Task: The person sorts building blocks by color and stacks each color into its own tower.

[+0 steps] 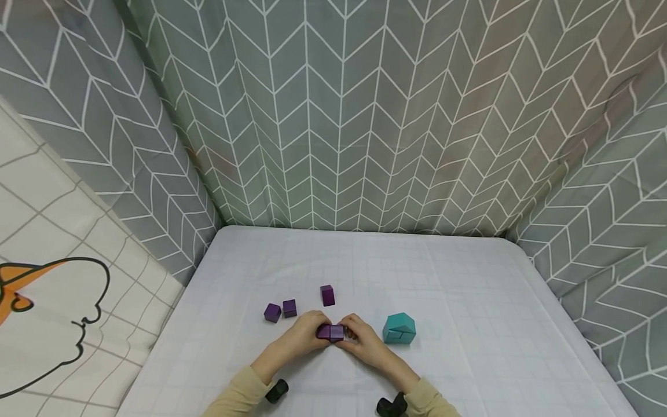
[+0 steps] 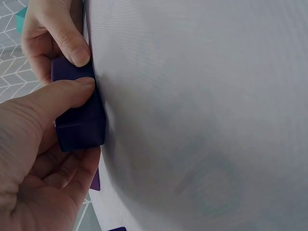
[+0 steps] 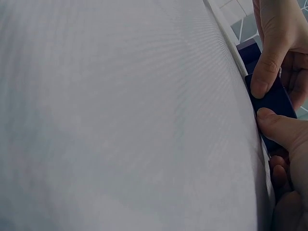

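Two purple blocks (image 1: pixel 336 332) sit side by side, touching, between the two hands near the table's middle. From the left, my left hand (image 1: pixel 306 332) grips the left block (image 1: pixel 323 331); its thumb lies along the near face in the left wrist view. On the other side my right hand (image 1: pixel 365 341) pinches the right block, thumb on the near face and fingers behind. Both thumb tips come close together on the dark purple faces (image 3: pixel 276 98) in the right wrist view. The hands partly hide the blocks' outer ends and far sides.
Two purple cubes (image 1: pixel 272 313) stand left of the hands, and a taller purple block (image 1: pixel 327 295) stands beyond them. To the right is a teal shape of fitted pieces (image 1: pixel 399 328) with a peaked top. A white cloth (image 1: pixel 469 301) covers the table; patterned curtains (image 1: pixel 339 116) surround it.
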`<state>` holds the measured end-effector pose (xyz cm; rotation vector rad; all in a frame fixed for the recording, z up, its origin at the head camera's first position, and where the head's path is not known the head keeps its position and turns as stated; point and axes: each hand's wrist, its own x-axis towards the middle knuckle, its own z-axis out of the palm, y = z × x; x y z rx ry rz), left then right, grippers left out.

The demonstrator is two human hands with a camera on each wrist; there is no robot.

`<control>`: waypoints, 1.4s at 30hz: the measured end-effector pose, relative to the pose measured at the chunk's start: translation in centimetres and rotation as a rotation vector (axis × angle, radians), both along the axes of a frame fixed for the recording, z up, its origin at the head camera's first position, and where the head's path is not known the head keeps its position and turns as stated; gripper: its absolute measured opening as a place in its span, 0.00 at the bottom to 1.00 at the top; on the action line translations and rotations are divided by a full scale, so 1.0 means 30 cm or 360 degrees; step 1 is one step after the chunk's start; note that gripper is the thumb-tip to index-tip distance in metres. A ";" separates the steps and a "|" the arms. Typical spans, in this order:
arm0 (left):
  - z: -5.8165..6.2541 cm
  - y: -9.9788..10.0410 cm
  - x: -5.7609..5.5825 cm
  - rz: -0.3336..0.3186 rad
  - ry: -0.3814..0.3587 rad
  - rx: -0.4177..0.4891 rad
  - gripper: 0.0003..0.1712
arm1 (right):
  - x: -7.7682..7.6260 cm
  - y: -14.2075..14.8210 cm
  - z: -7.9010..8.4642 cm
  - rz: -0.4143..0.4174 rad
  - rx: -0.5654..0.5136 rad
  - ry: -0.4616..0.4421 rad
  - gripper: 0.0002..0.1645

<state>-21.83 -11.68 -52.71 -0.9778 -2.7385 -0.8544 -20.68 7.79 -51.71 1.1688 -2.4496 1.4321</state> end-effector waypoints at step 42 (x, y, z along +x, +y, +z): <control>0.375 -0.050 0.002 0.0369 0.0337 0.0089 0.17 | -0.051 0.021 -0.131 -0.0007 0.0072 0.0043 0.16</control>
